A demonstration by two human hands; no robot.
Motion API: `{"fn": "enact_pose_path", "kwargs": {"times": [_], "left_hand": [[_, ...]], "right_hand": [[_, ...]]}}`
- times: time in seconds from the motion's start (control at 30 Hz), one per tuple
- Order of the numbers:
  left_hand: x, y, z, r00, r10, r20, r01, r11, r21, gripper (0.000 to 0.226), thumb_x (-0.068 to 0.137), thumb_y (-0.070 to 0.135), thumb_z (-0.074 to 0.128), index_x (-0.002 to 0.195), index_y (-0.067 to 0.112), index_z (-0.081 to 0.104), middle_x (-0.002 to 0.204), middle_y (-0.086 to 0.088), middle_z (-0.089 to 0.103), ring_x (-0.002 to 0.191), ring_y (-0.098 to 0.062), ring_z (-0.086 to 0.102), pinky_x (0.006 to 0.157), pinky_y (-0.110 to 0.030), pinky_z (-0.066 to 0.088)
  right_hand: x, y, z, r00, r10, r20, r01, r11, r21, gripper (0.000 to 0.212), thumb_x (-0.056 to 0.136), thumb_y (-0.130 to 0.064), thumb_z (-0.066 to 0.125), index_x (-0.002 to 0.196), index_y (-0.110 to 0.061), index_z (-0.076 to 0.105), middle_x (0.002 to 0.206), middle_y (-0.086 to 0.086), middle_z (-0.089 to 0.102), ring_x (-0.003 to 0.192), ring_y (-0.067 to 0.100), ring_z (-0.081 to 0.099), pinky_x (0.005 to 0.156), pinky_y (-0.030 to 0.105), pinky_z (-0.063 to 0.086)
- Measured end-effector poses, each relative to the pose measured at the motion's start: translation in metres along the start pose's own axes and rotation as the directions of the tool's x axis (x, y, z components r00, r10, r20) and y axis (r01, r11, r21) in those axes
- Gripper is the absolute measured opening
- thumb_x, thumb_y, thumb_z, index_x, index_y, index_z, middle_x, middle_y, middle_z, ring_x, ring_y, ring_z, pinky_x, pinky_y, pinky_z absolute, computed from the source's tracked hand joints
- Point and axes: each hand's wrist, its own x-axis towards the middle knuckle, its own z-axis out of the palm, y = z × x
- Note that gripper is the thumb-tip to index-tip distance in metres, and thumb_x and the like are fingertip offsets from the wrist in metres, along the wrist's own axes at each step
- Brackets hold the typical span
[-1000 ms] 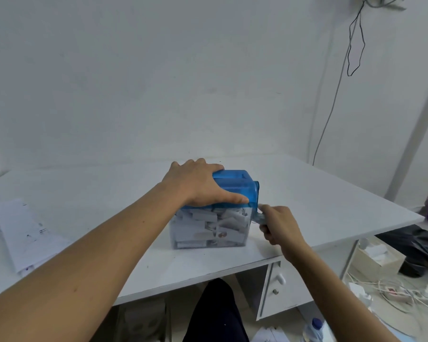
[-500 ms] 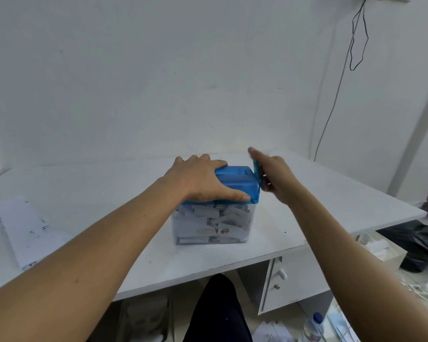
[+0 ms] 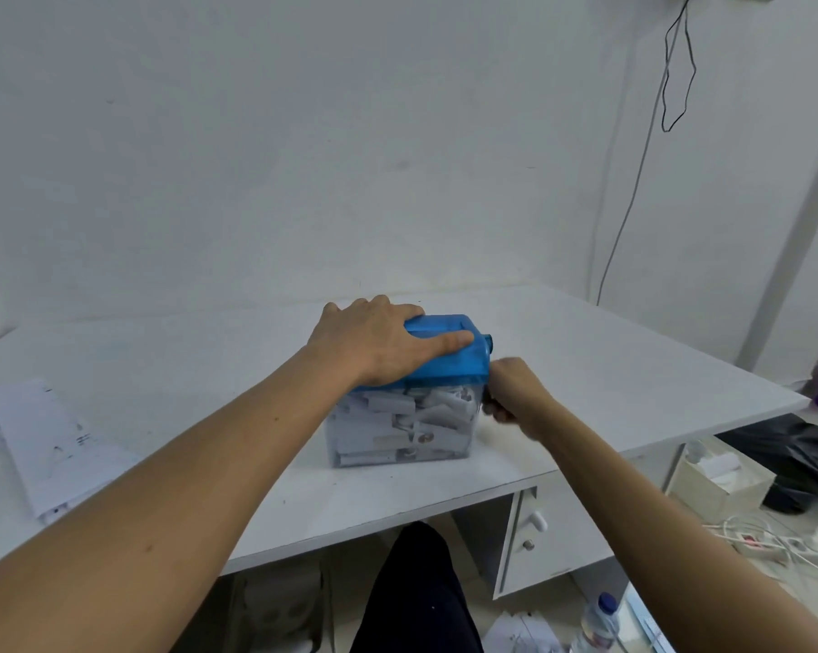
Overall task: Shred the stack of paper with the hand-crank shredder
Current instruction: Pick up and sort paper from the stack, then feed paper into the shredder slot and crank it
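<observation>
**Crank low in its turn, shredder pinned down**

Shredder sits on the table, its clear bin packed nearly to the blue top with white strips. The left hand lies spread over that top with the fingers draped across the far side and the thumb straight along the near face. It presses rather than grips, probably so the light box does not skid or tip as the handle is worked. The right hand is just right of the shredder, low beside the bin, with its fingers curled tight around the crank. Only a dark sliver of the crank shows past the knuckles. Stack of paper lies flat well to the left of the shredder, outside both hands' reach for now. I cannot tell whether a sheet is in the slot, since the left hand hides it.

Half a second ago the right hand was up level with the shredder's top, and a second ago it was low as it is now. That suggests about one full turn of the crank. The left hand and the shredder have not shifted, and the stack lies where it did.
</observation>
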Motion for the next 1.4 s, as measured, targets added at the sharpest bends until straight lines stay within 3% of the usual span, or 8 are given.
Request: {"fn": "enact_pose_path", "kwargs": {"times": [0.17,0.3,0.43,0.63,0.83,1.13,1.27,1.4], "left_hand": [[0.002,0.001,-0.002,0.999,-0.017,0.035,0.016,1.0,0.014,0.117,0.056,0.104,0.004,0.151,0.044,0.037,0.147,-0.002,0.048,0.134,-0.028,0.045,0.108,-0.053,0.031],[0.004,-0.001,-0.004,1.0,0.008,0.025,-0.008,1.0,-0.005,0.111,0.059,0.104,0.008,0.147,0.045,0.041,0.138,-0.001,0.052,0.125,-0.026,0.05,0.103,-0.051,0.033],[0.004,-0.001,-0.004,0.999,0.034,0.036,-0.034,0.999,0.004,0.105,0.066,0.102,0.013,0.149,0.044,0.04,0.137,0.0,0.052,0.125,-0.025,0.049,0.105,-0.05,0.032],[0.001,0.0,-0.006,0.998,0.036,0.053,-0.036,0.999,-0.011,0.1,0.071,0.099,0.018,0.151,0.043,0.037,0.144,0.001,0.048,0.134,-0.025,0.044,0.111,-0.051,0.028],[0.001,-0.001,-0.005,0.996,0.052,0.066,-0.051,0.999,-0.014,0.105,0.066,0.1,0.013,0.151,0.044,0.037,0.142,0.001,0.049,0.13,-0.024,0.046,0.11,-0.051,0.03],[0.008,-0.006,-0.008,0.989,0.047,0.143,-0.04,0.998,-0.051,0.086,0.082,0.092,0.021,0.153,0.044,0.033,0.15,-0.001,0.044,0.139,-0.026,0.039,0.112,-0.051,0.027],[0.015,-0.007,-0.017,0.972,0.019,0.234,0.036,0.973,-0.227,0.095,0.072,0.086,0.035,0.156,0.042,0.032,0.162,0.001,0.032,0.15,-0.027,0.025,0.119,-0.052,0.02],[0.017,-0.015,-0.026,0.986,0.045,0.162,0.026,0.911,-0.413,0.079,0.087,0.068,0.061,0.153,0.026,0.046,0.159,0.004,0.042,0.144,-0.019,0.04,0.118,-0.038,0.03]], "right_hand": [[-0.051,-0.002,-0.019,0.99,0.039,0.133,-0.038,0.999,-0.005,0.029,0.102,-0.026,0.044,0.08,-0.011,0.055,0.057,0.001,0.048,0.044,0.011,0.038,0.043,0.022,0.03],[-0.073,-0.049,-0.05,0.974,-0.061,0.22,0.002,0.966,0.26,0.039,0.1,-0.036,0.049,0.066,-0.017,0.05,0.056,-0.002,0.037,0.043,0.011,0.03,0.035,0.019,0.027],[-0.04,-0.072,-0.05,0.968,-0.172,0.184,0.098,0.93,0.355,0.036,0.098,-0.043,0.059,0.073,-0.019,0.05,0.059,-0.005,0.032,0.047,0.009,0.028,0.039,0.018,0.024],[0.018,-0.064,-0.013,0.995,-0.096,0.016,0.089,0.965,0.248,0.04,0.09,-0.056,0.059,0.076,-0.02,0.048,0.06,-0.003,0.041,0.049,0.012,0.036,0.049,0.027,0.032],[0.029,-0.019,-0.005,0.996,0.077,0.044,-0.08,0.995,0.061,0.019,0.095,-0.009,0.046,0.078,-0.011,0.055,0.065,0.002,0.046,0.047,0.009,0.035,0.045,0.021,0.029],[0.047,-0.042,-0.016,0.975,0.219,0.045,-0.209,0.964,-0.165,0.009,0.095,-0.013,0.053,0.087,-0.009,0.055,0.076,0.005,0.054,0.063,0.014,0.047,0.059,0.023,0.042],[0.055,-0.073,-0.02,0.992,0.126,0.009,-0.124,0.985,-0.119,0.013,0.097,-0.025,0.061,0.094,-0.012,0.06,0.094,0.005,0.063,0.081,0.019,0.058,0.073,0.031,0.048],[0.041,-0.116,-0.011,0.996,-0.074,0.043,0.081,0.981,-0.176,0.014,0.096,-0.029,0.063,0.095,-0.015,0.066,0.095,0.001,0.067,0.082,0.015,0.063,0.077,0.03,0.048]]}}
